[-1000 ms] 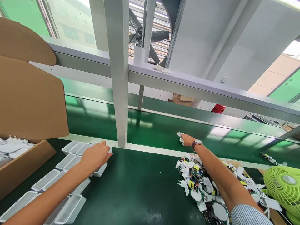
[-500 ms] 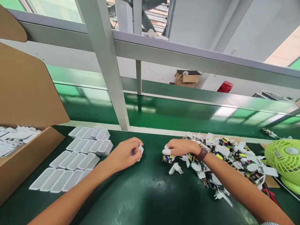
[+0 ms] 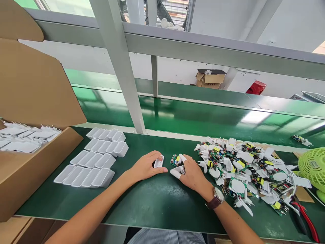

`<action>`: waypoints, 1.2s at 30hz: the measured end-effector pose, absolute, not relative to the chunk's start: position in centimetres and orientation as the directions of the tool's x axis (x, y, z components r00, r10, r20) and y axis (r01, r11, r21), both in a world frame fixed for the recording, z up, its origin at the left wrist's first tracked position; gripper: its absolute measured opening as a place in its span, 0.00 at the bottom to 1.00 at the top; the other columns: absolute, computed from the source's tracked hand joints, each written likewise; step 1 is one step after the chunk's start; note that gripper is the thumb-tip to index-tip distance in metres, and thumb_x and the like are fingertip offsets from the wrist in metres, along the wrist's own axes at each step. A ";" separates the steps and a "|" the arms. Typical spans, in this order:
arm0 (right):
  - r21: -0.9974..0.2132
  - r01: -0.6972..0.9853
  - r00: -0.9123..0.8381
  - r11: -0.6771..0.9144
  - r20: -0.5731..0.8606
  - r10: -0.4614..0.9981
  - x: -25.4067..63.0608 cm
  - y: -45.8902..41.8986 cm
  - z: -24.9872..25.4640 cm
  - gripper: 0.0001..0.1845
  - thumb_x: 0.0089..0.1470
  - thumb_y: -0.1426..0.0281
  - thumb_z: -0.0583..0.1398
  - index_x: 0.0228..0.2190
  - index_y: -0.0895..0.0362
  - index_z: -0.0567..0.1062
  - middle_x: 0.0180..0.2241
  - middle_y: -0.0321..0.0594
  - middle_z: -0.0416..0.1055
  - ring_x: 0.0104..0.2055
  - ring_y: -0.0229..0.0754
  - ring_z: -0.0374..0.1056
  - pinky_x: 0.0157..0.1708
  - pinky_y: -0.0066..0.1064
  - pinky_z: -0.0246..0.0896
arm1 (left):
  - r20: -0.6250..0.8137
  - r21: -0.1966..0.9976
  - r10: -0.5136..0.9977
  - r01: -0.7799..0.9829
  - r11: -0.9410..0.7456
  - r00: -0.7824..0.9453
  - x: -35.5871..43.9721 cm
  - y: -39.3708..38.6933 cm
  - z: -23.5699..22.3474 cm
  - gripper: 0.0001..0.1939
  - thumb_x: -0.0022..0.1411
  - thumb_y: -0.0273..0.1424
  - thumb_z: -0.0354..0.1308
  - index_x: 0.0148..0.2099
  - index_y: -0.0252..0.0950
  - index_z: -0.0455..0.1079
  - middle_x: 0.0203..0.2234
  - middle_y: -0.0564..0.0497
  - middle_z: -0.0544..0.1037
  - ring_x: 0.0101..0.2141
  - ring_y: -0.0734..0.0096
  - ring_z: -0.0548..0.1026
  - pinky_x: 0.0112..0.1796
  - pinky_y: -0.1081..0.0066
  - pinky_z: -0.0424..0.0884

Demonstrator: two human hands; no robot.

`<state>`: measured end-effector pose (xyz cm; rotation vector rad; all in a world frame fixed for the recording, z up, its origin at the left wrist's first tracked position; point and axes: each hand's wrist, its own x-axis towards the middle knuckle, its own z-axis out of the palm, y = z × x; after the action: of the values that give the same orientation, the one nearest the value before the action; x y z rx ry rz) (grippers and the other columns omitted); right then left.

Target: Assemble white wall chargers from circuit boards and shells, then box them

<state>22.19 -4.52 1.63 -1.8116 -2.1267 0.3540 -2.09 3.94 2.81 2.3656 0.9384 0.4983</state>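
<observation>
With twelve o'clock read as straight ahead from the gap between the hands, a small white shell (image 3: 159, 163) is held at nine o'clock, close in, by the left hand (image 3: 146, 166), its fingers and thumb curved around it. At three o'clock, just across the gap, a pale part (image 3: 179, 169) is pinched between the thumb and a finger of the right hand (image 3: 191, 174), both covered by white finger cots. A green circuit board (image 3: 174, 160) is touched by the covered fingertip; whether it is joined to the pale part cannot be told. Further out at nine o'clock, white trays (image 3: 84, 176) are set in rows, flanked by an open carton (image 3: 58, 145) filled with white pieces. At three o'clock, boards and white parts are heaped in a pile (image 3: 238, 185), backed by a green fan (image 3: 313, 166). Red-and-black pliers (image 3: 307, 222) are laid at four o'clock.
</observation>
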 end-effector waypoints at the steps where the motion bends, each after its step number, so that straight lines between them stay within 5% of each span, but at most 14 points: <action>1: -0.420 0.900 -0.084 0.117 0.095 0.992 22.0 -4.5 1.1 0.30 0.61 0.62 0.60 0.60 0.66 0.68 0.57 0.60 0.70 0.61 0.60 0.65 0.59 0.50 0.64 | 0.140 0.611 0.710 0.504 -0.610 0.690 -1.9 4.0 2.6 0.24 0.58 0.53 0.65 0.42 0.38 0.70 0.46 0.46 0.78 0.44 0.60 0.78 0.45 0.65 0.74; 7: -0.461 0.867 -0.150 0.188 0.118 0.982 22.5 -4.8 -0.8 0.36 0.52 0.76 0.59 0.63 0.62 0.65 0.62 0.58 0.66 0.66 0.60 0.61 0.62 0.52 0.61 | 0.136 0.747 0.758 0.436 -0.501 0.638 -2.3 3.3 1.0 0.38 0.54 0.47 0.72 0.61 0.41 0.63 0.55 0.43 0.73 0.50 0.56 0.76 0.50 0.59 0.75; 11: -0.564 0.807 -0.106 0.174 0.152 0.983 23.6 -4.6 -1.3 0.34 0.52 0.72 0.61 0.61 0.57 0.67 0.58 0.53 0.70 0.61 0.56 0.66 0.59 0.51 0.66 | 0.135 0.790 0.777 0.406 -0.459 0.615 -3.0 2.8 -0.1 0.50 0.54 0.44 0.72 0.72 0.44 0.50 0.63 0.40 0.66 0.60 0.50 0.70 0.60 0.52 0.69; 15: -0.606 0.753 -0.103 0.257 0.278 0.955 23.5 -4.0 -0.8 0.28 0.52 0.75 0.60 0.56 0.56 0.71 0.49 0.50 0.74 0.52 0.53 0.72 0.49 0.47 0.74 | 0.078 0.772 0.796 0.469 -0.429 0.600 -2.8 2.8 -0.7 0.45 0.59 0.41 0.69 0.72 0.43 0.51 0.62 0.41 0.69 0.59 0.48 0.71 0.59 0.48 0.70; 19: -0.664 0.649 -0.118 0.370 0.393 0.912 22.8 -4.5 1.4 0.28 0.57 0.75 0.58 0.59 0.54 0.67 0.52 0.51 0.69 0.48 0.48 0.72 0.38 0.37 0.77 | 0.177 0.771 0.782 0.410 -0.488 0.597 -2.6 2.8 -1.0 0.42 0.63 0.34 0.66 0.72 0.44 0.50 0.63 0.43 0.70 0.60 0.53 0.71 0.60 0.50 0.69; 27: -0.394 0.753 -0.294 0.527 0.515 0.805 20.1 -5.5 3.7 0.37 0.61 0.78 0.57 0.68 0.54 0.54 0.52 0.53 0.69 0.54 0.54 0.67 0.52 0.51 0.72 | 0.360 0.709 0.694 0.300 -0.638 0.624 -2.6 2.5 -1.2 0.42 0.65 0.30 0.64 0.73 0.46 0.45 0.62 0.42 0.70 0.61 0.54 0.69 0.60 0.48 0.68; 36: -0.339 0.799 -0.317 0.496 0.463 0.828 19.4 -5.6 3.6 0.41 0.61 0.78 0.56 0.70 0.58 0.47 0.53 0.56 0.68 0.54 0.56 0.67 0.49 0.50 0.75 | 0.419 0.668 0.650 0.269 -0.693 0.633 -2.4 2.3 -0.9 0.44 0.65 0.24 0.61 0.74 0.46 0.42 0.61 0.42 0.70 0.61 0.54 0.68 0.59 0.47 0.69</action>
<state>19.44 -5.59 3.58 -1.3312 -2.1537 0.0624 -2.37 2.32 -0.86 2.2927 0.7168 0.8927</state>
